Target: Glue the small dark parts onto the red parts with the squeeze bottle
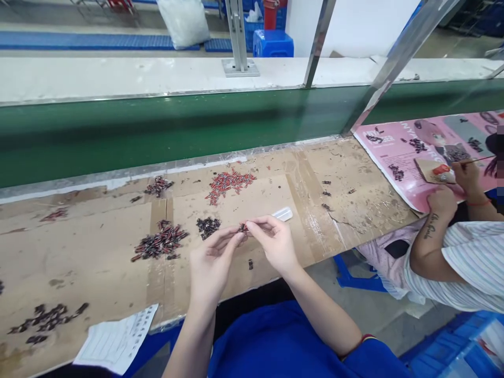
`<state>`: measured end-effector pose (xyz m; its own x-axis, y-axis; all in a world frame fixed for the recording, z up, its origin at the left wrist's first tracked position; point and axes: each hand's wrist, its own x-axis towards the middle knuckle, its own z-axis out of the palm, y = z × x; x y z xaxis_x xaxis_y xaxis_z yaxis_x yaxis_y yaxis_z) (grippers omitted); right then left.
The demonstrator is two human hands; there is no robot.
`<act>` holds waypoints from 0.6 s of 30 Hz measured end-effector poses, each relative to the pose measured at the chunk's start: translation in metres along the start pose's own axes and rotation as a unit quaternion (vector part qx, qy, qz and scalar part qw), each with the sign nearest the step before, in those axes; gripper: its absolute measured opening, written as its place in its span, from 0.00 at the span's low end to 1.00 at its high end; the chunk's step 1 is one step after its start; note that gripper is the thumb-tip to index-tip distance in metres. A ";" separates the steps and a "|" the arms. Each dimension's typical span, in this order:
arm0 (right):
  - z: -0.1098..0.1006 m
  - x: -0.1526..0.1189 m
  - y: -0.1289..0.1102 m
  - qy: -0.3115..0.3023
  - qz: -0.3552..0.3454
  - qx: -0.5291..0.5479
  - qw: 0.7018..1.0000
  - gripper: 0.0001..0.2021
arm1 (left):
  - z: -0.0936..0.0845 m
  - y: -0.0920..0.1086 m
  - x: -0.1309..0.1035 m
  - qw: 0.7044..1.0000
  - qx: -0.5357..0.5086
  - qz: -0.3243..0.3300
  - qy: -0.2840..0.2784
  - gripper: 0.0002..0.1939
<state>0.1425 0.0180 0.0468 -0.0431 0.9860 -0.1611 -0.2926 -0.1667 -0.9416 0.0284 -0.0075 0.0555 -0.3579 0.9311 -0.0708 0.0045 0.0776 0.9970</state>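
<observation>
My left hand and my right hand meet over the cardboard-covered bench, fingertips pinched together. Between them is a small black-and-red part, mostly hidden by the fingers. Just behind my left hand lies a pile of black parts. To its left a larger heap of black-and-red parts is spread out. Farther back is a pile of thin red pieces. A white translucent plastic piece rests beyond my right fingers. One loose black part lies between my wrists.
A paper sheet overhangs the bench's near edge, beside dark parts at left. Metal posts stand beyond the green conveyor belt. At right, a co-worker's hands are over a pink poster.
</observation>
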 end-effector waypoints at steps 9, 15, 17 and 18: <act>-0.001 -0.002 0.006 -0.009 -0.005 0.011 1.000 0.12 | -0.001 -0.004 0.000 1.000 -0.016 -0.010 -0.012 0.18; -0.005 -0.002 0.005 -0.010 -0.004 0.008 1.000 0.10 | -0.003 -0.006 0.002 1.000 0.004 -0.009 -0.010 0.19; -0.006 -0.002 0.005 -0.009 0.000 0.006 1.000 0.10 | -0.003 -0.005 0.002 1.000 0.011 -0.006 -0.013 0.19; -0.006 -0.001 0.005 -0.010 0.002 0.008 1.000 0.10 | -0.003 -0.005 0.002 1.000 0.013 -0.005 -0.015 0.19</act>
<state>0.1472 0.0162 0.0405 -0.0629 0.9851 -0.1598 -0.3074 -0.1715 -0.9360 0.0251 -0.0070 0.0504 -0.3302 0.9403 -0.0826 0.0260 0.0966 0.9950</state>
